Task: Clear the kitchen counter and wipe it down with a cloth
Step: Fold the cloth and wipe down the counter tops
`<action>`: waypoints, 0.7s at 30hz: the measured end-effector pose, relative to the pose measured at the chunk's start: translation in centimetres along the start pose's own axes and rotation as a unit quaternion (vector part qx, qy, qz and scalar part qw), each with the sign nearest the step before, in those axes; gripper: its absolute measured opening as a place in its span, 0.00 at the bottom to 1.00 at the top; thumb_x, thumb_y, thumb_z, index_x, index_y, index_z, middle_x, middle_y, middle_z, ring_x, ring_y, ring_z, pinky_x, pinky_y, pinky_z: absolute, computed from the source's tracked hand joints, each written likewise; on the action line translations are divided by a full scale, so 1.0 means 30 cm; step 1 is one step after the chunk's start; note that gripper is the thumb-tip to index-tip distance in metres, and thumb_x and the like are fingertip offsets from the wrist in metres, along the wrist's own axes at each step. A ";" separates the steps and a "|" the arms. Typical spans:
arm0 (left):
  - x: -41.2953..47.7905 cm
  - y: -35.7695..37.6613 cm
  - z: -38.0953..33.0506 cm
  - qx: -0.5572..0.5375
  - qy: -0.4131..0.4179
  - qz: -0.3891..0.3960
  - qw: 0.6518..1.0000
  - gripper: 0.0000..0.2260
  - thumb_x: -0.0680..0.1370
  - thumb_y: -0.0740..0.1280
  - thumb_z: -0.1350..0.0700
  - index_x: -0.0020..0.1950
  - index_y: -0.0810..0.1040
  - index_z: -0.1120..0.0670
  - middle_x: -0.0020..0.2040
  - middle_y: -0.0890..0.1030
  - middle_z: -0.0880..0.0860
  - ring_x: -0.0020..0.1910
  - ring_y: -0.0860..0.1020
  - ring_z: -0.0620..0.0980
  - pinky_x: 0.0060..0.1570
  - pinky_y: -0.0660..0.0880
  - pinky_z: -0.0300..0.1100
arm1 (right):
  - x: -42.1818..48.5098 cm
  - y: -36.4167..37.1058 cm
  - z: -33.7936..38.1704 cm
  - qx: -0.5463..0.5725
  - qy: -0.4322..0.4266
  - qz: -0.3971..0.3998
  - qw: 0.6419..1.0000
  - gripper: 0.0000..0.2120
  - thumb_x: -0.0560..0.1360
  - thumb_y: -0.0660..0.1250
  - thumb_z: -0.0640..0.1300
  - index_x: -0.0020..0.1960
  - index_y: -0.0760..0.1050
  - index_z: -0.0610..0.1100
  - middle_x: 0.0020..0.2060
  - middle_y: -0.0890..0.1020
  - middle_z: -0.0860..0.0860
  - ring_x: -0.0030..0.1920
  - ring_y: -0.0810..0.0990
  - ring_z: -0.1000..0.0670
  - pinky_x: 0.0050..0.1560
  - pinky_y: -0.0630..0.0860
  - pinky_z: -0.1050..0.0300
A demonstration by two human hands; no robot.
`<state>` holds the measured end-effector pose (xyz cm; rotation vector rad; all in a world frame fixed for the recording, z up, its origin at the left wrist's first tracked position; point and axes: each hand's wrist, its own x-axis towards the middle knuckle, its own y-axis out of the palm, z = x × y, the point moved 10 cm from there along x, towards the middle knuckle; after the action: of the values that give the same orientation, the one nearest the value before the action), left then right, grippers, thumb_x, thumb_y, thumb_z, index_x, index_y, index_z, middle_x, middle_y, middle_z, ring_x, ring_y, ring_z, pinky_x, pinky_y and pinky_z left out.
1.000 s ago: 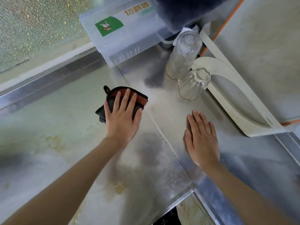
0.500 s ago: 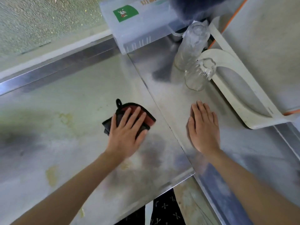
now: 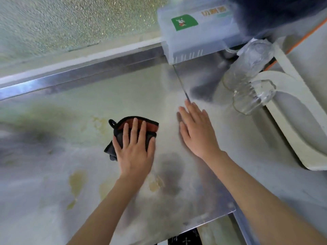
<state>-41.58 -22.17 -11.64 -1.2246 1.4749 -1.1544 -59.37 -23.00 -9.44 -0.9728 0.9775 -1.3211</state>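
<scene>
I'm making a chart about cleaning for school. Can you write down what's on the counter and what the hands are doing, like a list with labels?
left hand: flat on the cloth, pressing it down
right hand: flat on the bare counter, holding nothing
cloth: black with a red part
counter: metal, with yellowish stains
glasses: two clear ones, far right
plastic box: at the back

Folded black-red cloth [image 3: 136, 129] flat on stained counter [image 3: 53, 138].

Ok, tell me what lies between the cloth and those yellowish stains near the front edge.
Nothing visible does. The cloth sits under the left hand, and the stains lie on bare counter toward the person.
</scene>
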 end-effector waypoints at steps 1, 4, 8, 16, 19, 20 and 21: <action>0.047 -0.007 0.041 -0.008 -0.032 -0.001 0.999 0.26 0.77 0.48 0.41 0.73 0.62 0.49 0.75 0.60 0.51 0.74 0.56 0.53 0.69 0.48 0.60 | 0.051 0.011 0.014 -0.003 -0.007 0.007 1.000 0.21 0.81 0.51 0.45 0.72 0.61 0.44 0.75 0.58 0.45 0.75 0.55 0.45 0.73 0.51 0.46; 0.210 -0.037 0.162 -0.029 -0.108 -0.006 0.994 0.26 0.78 0.48 0.41 0.75 0.58 0.48 0.77 0.56 0.50 0.75 0.51 0.52 0.70 0.44 0.60 | 0.166 0.037 0.030 -0.026 -0.026 0.020 0.999 0.21 0.81 0.50 0.46 0.73 0.60 0.43 0.75 0.58 0.45 0.75 0.55 0.45 0.74 0.51 0.45; 0.303 -0.055 0.223 -0.037 -0.160 -0.027 0.986 0.25 0.80 0.49 0.43 0.76 0.55 0.49 0.77 0.52 0.51 0.76 0.48 0.53 0.70 0.43 0.62 | 0.224 0.058 0.032 -0.037 -0.025 0.011 0.999 0.23 0.80 0.48 0.47 0.73 0.61 0.42 0.74 0.60 0.45 0.74 0.57 0.44 0.73 0.54 0.44; 0.240 -0.018 -0.050 0.014 0.063 -0.019 0.998 0.23 0.79 0.51 0.43 0.73 0.63 0.50 0.74 0.63 0.51 0.73 0.60 0.55 0.69 0.53 0.61 | 0.223 0.072 0.030 -0.064 -0.020 0.021 0.998 0.25 0.80 0.43 0.50 0.75 0.56 0.44 0.75 0.56 0.47 0.76 0.51 0.47 0.74 0.53 0.46; 0.435 -0.047 0.061 -0.015 0.014 -0.013 1.000 0.23 0.80 0.49 0.42 0.74 0.58 0.46 0.76 0.56 0.48 0.75 0.52 0.51 0.70 0.44 0.59 | 0.221 0.076 0.027 -0.061 -0.020 0.021 0.998 0.24 0.80 0.43 0.50 0.75 0.57 0.44 0.75 0.57 0.47 0.75 0.52 0.47 0.74 0.55 0.44; 0.500 -0.061 0.121 -0.026 -0.033 -0.016 0.999 0.24 0.80 0.48 0.42 0.75 0.57 0.46 0.77 0.54 0.47 0.75 0.50 0.51 0.70 0.43 0.59 | 0.221 0.076 0.026 -0.060 -0.019 0.019 0.998 0.25 0.80 0.43 0.50 0.75 0.57 0.44 0.75 0.58 0.47 0.75 0.52 0.47 0.74 0.55 0.45; 0.548 -0.070 0.171 -0.035 -0.078 -0.023 0.996 0.24 0.80 0.49 0.42 0.75 0.57 0.47 0.77 0.54 0.48 0.75 0.50 0.51 0.70 0.43 0.60 | 0.221 0.077 0.024 -0.059 -0.018 0.017 0.998 0.25 0.80 0.43 0.50 0.75 0.57 0.44 0.75 0.58 0.47 0.75 0.52 0.47 0.74 0.55 0.45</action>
<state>-38.42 -39.23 -11.54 -1.3710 1.3861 -1.0205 -57.90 -29.59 -11.50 -1.0626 1.0489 -1.2247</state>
